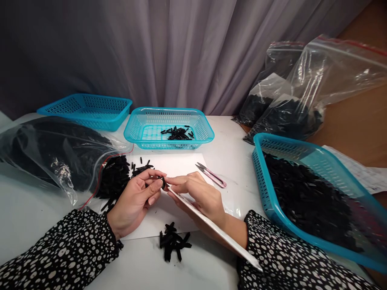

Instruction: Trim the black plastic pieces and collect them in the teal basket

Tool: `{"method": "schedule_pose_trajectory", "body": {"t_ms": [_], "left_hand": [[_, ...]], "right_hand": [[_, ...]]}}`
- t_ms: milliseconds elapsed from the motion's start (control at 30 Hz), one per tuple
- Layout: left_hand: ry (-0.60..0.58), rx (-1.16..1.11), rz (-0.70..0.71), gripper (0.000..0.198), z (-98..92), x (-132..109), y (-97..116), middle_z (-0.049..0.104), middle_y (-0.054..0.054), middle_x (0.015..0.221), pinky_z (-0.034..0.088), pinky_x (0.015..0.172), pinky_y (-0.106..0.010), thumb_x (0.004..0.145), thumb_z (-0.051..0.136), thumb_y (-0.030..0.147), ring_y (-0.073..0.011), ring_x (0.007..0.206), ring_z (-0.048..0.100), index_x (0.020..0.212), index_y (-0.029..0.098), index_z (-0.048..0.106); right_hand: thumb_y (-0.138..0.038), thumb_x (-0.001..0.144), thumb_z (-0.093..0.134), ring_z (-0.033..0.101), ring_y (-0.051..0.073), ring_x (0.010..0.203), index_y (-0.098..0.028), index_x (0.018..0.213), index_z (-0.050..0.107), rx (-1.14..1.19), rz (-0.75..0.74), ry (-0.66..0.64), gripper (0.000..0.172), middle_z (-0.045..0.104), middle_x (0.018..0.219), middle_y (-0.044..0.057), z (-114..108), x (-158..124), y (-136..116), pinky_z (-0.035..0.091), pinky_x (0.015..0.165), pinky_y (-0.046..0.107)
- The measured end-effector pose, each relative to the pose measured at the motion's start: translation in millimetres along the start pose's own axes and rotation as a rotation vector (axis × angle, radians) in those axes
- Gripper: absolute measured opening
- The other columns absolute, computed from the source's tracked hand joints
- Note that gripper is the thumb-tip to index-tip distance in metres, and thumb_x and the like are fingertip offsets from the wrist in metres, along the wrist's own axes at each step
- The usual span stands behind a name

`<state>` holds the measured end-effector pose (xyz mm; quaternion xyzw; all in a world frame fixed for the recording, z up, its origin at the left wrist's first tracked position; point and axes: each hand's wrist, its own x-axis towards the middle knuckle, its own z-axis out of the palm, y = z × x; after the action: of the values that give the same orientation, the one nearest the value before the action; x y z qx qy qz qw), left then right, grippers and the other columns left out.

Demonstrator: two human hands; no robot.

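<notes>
Black piece [163,183] is pinched in the fingers [154,188] of the left hand [133,201], just left of the tip of the white tool [229,241] the right hand [201,195] grips.

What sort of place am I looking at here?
Probably a hand-work table in a home or small workshop: a rectangular blue plastic basket holds small, black, elongated pieces, more lie at the mouth of a clear plastic bag, and pink-handled metal snips lie nearby.
</notes>
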<state>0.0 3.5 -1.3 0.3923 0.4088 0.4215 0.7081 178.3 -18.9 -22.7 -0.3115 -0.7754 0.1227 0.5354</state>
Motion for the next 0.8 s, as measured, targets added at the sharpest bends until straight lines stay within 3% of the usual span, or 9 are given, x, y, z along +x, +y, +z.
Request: {"method": "schedule_pose_trajectory", "body": {"t_ms": [233, 400, 600, 800], "left_hand": [[0.028, -0.005, 0.022, 0.032, 1.7, -2.7, -0.8, 0.048, 0.009, 0.055, 0.025, 0.045, -0.014, 0.071, 0.087, 0.034, -0.0033, 0.047, 0.035, 0.093, 0.018, 0.069], [-0.001, -0.032, 0.009, 0.033, 3.3, -3.7, 0.4, 0.049, 0.009, 0.054, 0.025, 0.046, -0.014, 0.074, 0.085, 0.033, -0.0031, 0.046, 0.035, 0.096, 0.019, 0.065], [-0.03, -0.002, 0.031, 0.036, 2.0, -3.5, 0.3, 0.067, 0.001, 0.067, 0.026, 0.047, -0.013, 0.075, 0.084, 0.035, -0.0019, 0.046, 0.035, 0.098, 0.018, 0.062], [0.001, 0.032, 0.058, 0.036, 2.2, -3.1, -0.2, 0.062, 0.004, 0.061, 0.031, 0.05, -0.015, 0.074, 0.085, 0.035, -0.0035, 0.047, 0.039, 0.096, 0.017, 0.063]], "right_hand": [[-0.012, 0.1, 0.05, 0.071, 0.019, 0.083, -0.017, 0.096, 0.06, -0.25, -0.114, -0.079, 0.012, 0.077, 0.105, 0.013, 0.2, 4.2, -3.9, 0.045, 0.069, 0.036], [-0.011, 0.103, 0.04, 0.069, 0.021, 0.093, -0.018, 0.095, 0.056, -0.247, -0.13, -0.089, 0.019, 0.075, 0.11, 0.014, 0.0, 4.2, -3.8, 0.047, 0.075, 0.036], [-0.013, 0.101, 0.045, 0.07, 0.02, 0.094, -0.021, 0.099, 0.057, -0.151, -0.013, 0.017, 0.015, 0.075, 0.108, 0.01, 2.0, -0.2, 1.3, 0.052, 0.082, 0.038], [-0.02, 0.096, 0.061, 0.074, 0.021, 0.097, -0.023, 0.091, 0.057, 0.125, 0.278, 0.164, 0.007, 0.077, 0.113, 0.009, 4.6, -1.5, -2.1, 0.059, 0.082, 0.041]]}}
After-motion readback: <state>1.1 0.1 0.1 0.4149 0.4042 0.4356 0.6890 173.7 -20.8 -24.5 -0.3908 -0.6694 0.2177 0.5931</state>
